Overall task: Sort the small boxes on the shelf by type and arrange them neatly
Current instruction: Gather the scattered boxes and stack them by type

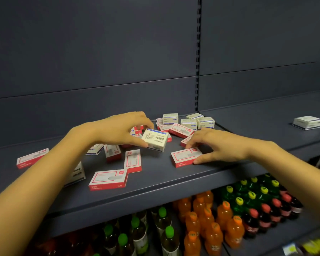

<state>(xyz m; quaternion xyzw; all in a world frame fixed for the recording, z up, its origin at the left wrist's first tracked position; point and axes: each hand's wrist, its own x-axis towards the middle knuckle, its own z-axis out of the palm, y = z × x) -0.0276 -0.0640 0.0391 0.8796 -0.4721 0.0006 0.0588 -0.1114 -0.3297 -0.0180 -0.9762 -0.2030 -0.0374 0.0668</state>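
Seen: left hand (pixel 122 128) pinches white paperclip-print box (pixel 155 140); right hand (pixel 217 145) grips flat red-white box (pixel 185 156). Small print illegible; boxes (pixel 137 130) behind left hand partly hidden.

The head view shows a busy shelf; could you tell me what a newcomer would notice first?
The left hand pinches a white box at the shelf's middle, while the right hand grips a red box near its front edge. Scattered boxes lie around them, and bright bottles crowd underneath.
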